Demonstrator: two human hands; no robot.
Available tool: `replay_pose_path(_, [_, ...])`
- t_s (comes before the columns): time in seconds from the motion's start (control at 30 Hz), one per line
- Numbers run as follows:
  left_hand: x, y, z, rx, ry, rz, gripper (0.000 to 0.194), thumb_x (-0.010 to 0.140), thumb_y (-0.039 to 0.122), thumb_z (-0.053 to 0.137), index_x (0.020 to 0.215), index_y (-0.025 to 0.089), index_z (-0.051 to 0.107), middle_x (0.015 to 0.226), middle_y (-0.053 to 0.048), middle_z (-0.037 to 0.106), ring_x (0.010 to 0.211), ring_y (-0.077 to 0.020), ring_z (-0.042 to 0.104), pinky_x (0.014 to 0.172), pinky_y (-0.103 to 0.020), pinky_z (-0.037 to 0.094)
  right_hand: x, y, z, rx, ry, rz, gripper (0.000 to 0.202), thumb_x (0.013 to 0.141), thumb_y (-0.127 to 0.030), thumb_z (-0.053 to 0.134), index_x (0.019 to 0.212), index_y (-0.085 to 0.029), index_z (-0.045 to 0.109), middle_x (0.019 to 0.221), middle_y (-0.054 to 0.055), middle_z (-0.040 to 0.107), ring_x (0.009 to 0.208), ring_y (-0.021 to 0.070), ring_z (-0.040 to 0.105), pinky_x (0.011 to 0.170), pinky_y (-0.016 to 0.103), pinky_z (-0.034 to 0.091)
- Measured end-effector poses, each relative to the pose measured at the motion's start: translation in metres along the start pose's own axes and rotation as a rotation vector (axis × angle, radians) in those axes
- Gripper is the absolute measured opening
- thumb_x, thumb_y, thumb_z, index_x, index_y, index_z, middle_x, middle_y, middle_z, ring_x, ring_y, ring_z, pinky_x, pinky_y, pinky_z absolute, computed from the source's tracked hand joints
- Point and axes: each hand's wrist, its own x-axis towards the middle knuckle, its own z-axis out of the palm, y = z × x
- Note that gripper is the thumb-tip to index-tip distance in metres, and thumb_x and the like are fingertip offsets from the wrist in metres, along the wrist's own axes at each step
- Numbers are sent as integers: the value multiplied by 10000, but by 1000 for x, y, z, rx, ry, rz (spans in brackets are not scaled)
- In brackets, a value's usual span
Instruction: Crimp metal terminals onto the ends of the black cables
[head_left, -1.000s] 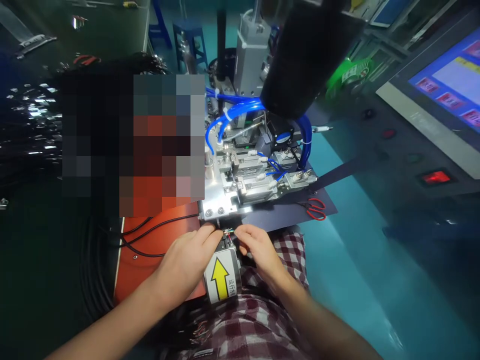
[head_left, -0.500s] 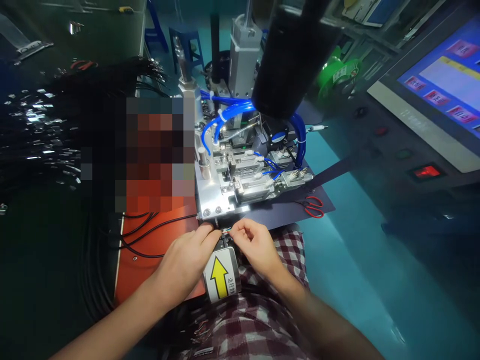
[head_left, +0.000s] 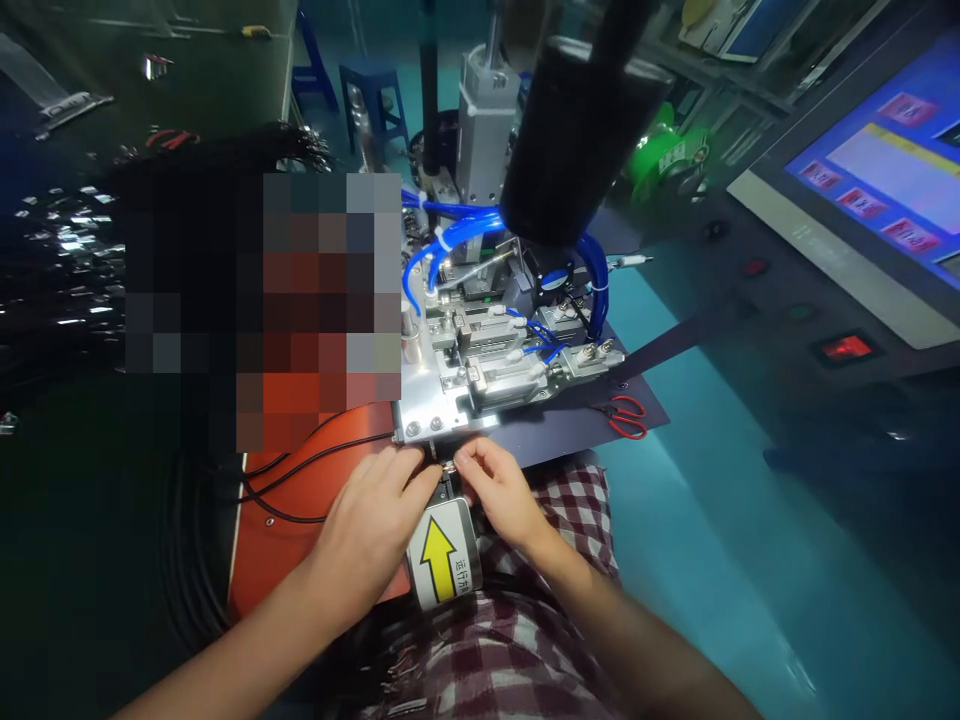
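Observation:
My left hand (head_left: 379, 520) is closed, its thumb and fingers pressed at the front end of a narrow track. A black cable (head_left: 300, 519) runs in under this hand from the left. My right hand (head_left: 499, 490) pinches from the other side, its fingertips a small gap from the left thumb. Tiny thin wires (head_left: 449, 466) show in that gap; their ends are too small to make out. Just below lies a white plate with a yellow arrow (head_left: 438, 560). Beyond my fingers stands a metal machine (head_left: 427, 400) with blue air tubes (head_left: 480, 220).
Red-handled scissors (head_left: 627, 417) lie on the machine's dark base plate. An orange surface (head_left: 300, 560) holds more cable at left, partly behind a blurred patch. A black cylinder (head_left: 581, 150) hangs overhead. At right stands a control panel with a screen (head_left: 885, 190) and a lit red switch (head_left: 847, 349).
Both hands stay at the same spot. My right fingertips have shifted slightly left, towards the left thumb, and less of the wires shows. The view has tilted slightly.

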Motion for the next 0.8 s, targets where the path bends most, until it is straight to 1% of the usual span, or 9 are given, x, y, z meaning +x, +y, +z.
replay_pose_path(0.07, [-1, 5, -3, 45, -56, -40, 278, 822, 90, 474, 1064, 167, 589, 893, -81, 561, 766, -230, 496, 623, -346, 426, 0, 0, 2, 66, -5, 9, 261, 843, -408, 526, 706, -197, 458, 513, -69, 413, 446, 102, 364, 446, 233, 283])
replay_pose_path(0.13, [-3, 10, -6, 61, -134, -76, 383, 780, 34, 480, 1142, 137, 552, 882, -79, 554, 754, -225, 488, 633, -349, 436, 0, 0, 2, 103, 17, 1, 257, 833, -398, 542, 700, -195, 458, 511, -75, 387, 448, 96, 329, 444, 230, 255])
replay_pose_path(0.2, [-5, 12, -6, 19, -190, -99, 470, 741, -6, 481, 1196, 106, 508, 923, -89, 543, 774, -223, 489, 665, -348, 454, 1, 1, 3, 149, 25, 13, 250, 821, -388, 559, 700, -192, 463, 506, -80, 378, 451, 92, 315, 448, 229, 241])
replay_pose_path(0.23, [-6, 12, -5, -18, -201, -109, 484, 735, -6, 484, 1206, 108, 496, 959, -95, 535, 796, -224, 491, 680, -344, 461, 1, 2, 3, 178, 13, 30, 251, 816, -387, 564, 697, -191, 464, 498, -82, 379, 449, 91, 312, 451, 229, 237])
replay_pose_path(0.37, [-8, 7, 0, -127, -202, -142, 417, 772, 48, 480, 1174, 157, 503, 1022, -89, 511, 837, -227, 495, 703, -342, 473, 1, 4, 3, 230, -30, 71, 277, 813, -415, 568, 693, -189, 462, 482, -80, 406, 450, 92, 326, 469, 232, 253])
replay_pose_path(0.43, [-8, 5, 1, -136, -198, -148, 398, 787, 67, 466, 1173, 162, 496, 1020, -86, 513, 841, -230, 500, 719, -357, 475, 1, 5, 3, 209, -19, 65, 293, 815, -435, 564, 694, -188, 465, 493, -73, 421, 457, 96, 347, 476, 235, 268])
replay_pose_path(0.63, [-8, 1, 4, -184, -157, -120, 421, 804, 74, 433, 1206, 195, 470, 1043, -74, 523, 860, -232, 513, 726, -368, 482, 0, 4, 4, 154, 18, 6, 315, 844, -439, 523, 666, -188, 455, 551, -54, 433, 497, 109, 397, 505, 250, 327])
replay_pose_path(0.8, [-9, 1, 8, -190, -173, -98, 425, 813, 69, 414, 1221, 180, 460, 1054, -82, 536, 830, -227, 518, 691, -363, 489, -1, 1, 7, 131, 64, 2, 274, 826, -409, 554, 690, -187, 467, 554, -56, 430, 497, 111, 390, 487, 245, 312])
